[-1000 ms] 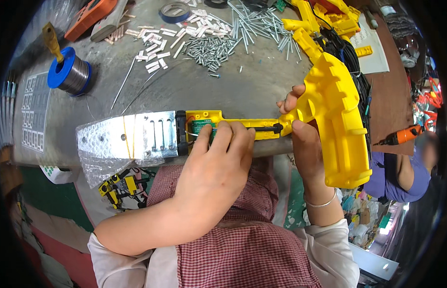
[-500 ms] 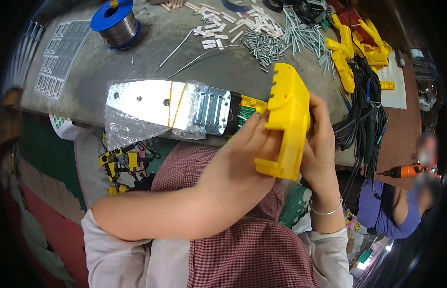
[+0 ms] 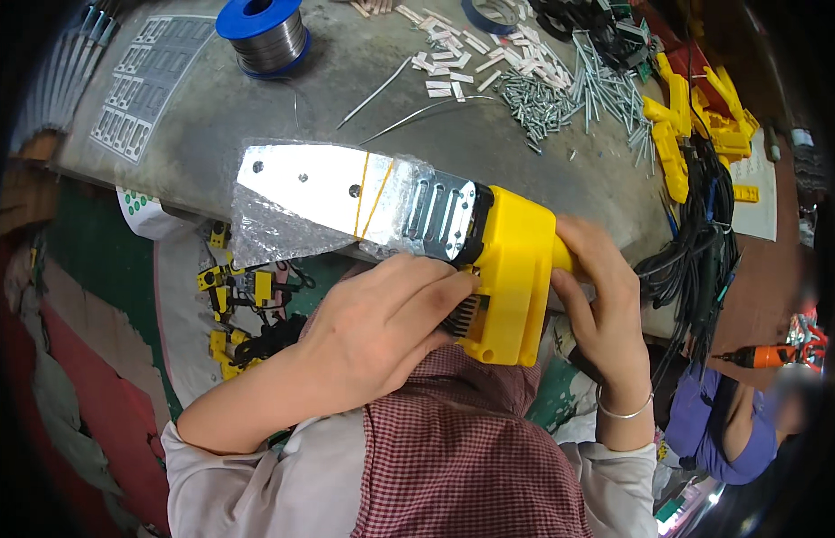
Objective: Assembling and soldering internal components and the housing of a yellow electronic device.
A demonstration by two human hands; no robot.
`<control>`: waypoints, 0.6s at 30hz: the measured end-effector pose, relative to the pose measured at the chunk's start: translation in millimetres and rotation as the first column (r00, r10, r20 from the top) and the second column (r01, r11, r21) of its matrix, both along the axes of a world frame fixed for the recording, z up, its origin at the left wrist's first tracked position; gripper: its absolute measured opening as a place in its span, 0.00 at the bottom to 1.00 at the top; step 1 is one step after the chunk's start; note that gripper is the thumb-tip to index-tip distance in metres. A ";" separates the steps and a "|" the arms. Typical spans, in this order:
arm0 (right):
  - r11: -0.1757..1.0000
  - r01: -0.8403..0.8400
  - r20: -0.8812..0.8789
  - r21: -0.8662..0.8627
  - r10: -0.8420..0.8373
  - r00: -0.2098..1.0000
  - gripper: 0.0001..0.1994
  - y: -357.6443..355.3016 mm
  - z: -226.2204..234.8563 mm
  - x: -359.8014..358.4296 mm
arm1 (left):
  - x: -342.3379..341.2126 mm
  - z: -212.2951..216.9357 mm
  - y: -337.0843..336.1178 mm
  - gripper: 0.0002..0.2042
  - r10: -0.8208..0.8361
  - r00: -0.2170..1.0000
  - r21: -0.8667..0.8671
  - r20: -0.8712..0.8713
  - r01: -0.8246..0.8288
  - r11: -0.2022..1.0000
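Housing of yellow plastic (image 3: pixel 516 278) sits just right of the metal plate (image 3: pixel 305 184). The right hand (image 3: pixel 606 300) grips it opposite the plate, probably for steadiness; the left hand (image 3: pixel 368 323), beside the plate, pinches a black ribbed piece (image 3: pixel 462 317).

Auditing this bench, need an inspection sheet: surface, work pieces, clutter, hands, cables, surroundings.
Surface: grey benchtop, marked.
Work pieces: yellow housing at the black collar of a slotted metal plate; plate partly in clear wrap.
Clutter: loose screws, metal rods, pale strips, wire spool.
Hands: left hand by black ribbed part, grip unclear; right hand grips housing.
Cables: black cable bundle at bench's right.
Surroundings: person in purple; orange tool.
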State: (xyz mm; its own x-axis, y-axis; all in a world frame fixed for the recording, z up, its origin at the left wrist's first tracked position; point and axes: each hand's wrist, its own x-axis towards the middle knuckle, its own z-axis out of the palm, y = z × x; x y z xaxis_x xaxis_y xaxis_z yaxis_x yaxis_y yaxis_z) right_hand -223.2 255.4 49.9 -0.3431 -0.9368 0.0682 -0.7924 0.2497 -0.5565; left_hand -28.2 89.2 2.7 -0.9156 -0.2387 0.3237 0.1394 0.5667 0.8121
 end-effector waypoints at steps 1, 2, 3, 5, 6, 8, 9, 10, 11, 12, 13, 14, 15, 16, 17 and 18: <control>1.000 0.028 -0.006 0.010 -0.028 1.000 0.22 0.4 -0.2 1.1 | -0.7 -1.6 -0.6 0.27 -0.001 1.000 -0.002 0.001 0.001 1.000; 1.000 0.029 -0.005 0.008 -0.029 1.000 0.22 0.1 -1.0 -0.3 | -1.6 -2.8 -1.2 0.27 -0.001 1.000 -0.002 -0.025 0.001 1.000; 1.000 0.026 -0.010 -0.009 -0.026 1.000 0.22 1.5 -2.9 -2.8 | -1.7 -3.9 0.1 0.27 0.001 0.999 0.000 -0.048 -0.001 1.000; 0.999 0.021 -0.010 -0.026 -0.022 1.000 0.22 1.1 -6.0 -4.9 | -2.1 -6.0 0.7 0.27 0.017 0.999 0.004 -0.047 -0.016 1.000; 0.999 0.015 -0.045 -0.030 -0.016 0.999 0.21 -0.1 -5.0 -6.0 | -4.3 -6.5 -0.3 0.27 0.024 0.998 0.010 -0.059 -0.024 1.000; 0.999 0.011 -0.085 -0.031 -0.013 0.996 0.21 -2.1 -3.4 -8.7 | -10.2 -6.0 0.3 0.28 0.028 0.996 0.028 -0.082 -0.026 0.999; 1.000 0.016 -0.096 -0.025 -0.018 0.995 0.21 -3.0 -5.1 -11.5 | -12.1 -6.4 0.0 0.28 0.040 0.994 0.042 -0.097 -0.036 0.998; 1.000 0.020 -0.108 -0.018 -0.022 0.994 0.20 -3.5 -5.9 -12.8 | -13.2 -7.2 -1.7 0.28 0.041 0.994 0.042 -0.098 -0.037 0.998; 1.000 0.019 -0.108 -0.018 -0.021 0.994 0.20 -4.0 -5.0 -12.2 | -14.3 -8.2 -3.4 0.28 0.030 0.996 0.039 -0.088 -0.027 0.999; 1.000 0.025 -0.129 0.004 -0.024 0.991 0.21 -5.5 -3.2 -10.4 | -14.0 -9.2 -4.4 0.28 0.021 0.997 0.036 -0.078 -0.018 0.999; 0.999 0.031 -0.149 0.026 -0.027 0.988 0.21 -7.1 -1.3 -8.1 | -13.1 -10.3 -4.3 0.28 0.025 0.997 0.036 -0.077 -0.022 0.999; 0.999 0.026 -0.148 0.027 -0.022 0.989 0.21 -7.0 0.4 -2.2 | -12.2 -11.5 -3.8 0.28 0.031 0.996 0.041 -0.081 -0.028 0.999; 0.992 0.116 -0.095 -0.041 -0.120 0.988 0.21 -5.7 2.8 7.0 | -12.0 -12.6 -3.2 0.28 0.037 0.995 0.049 -0.088 -0.033 0.998; 0.973 0.207 -0.035 -0.102 -0.212 0.977 0.20 -7.6 4.9 14.3 | -11.8 -12.9 -3.1 0.28 0.042 0.995 0.052 -0.088 -0.037 0.998; 0.975 0.201 -0.035 -0.099 -0.206 0.978 0.20 -13.9 9.1 19.8 | -11.9 -12.7 -3.4 0.27 0.042 0.996 0.059 -0.079 -0.038 0.998; 0.991 0.060 -0.080 -0.119 -0.070 0.994 0.18 -19.0 15.6 28.0 | -11.6 -11.6 -3.3 0.27 0.032 0.997 0.067 -0.069 -0.028 0.997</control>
State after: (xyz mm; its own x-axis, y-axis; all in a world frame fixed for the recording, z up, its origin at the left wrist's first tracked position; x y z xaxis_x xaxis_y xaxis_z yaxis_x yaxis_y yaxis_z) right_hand -195.2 236.5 65.6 -0.3914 -0.8969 0.2060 -0.8217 0.2399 -0.5170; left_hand -39.8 85.8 -8.9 -0.8833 -0.2886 0.3694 0.1811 0.5169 0.8367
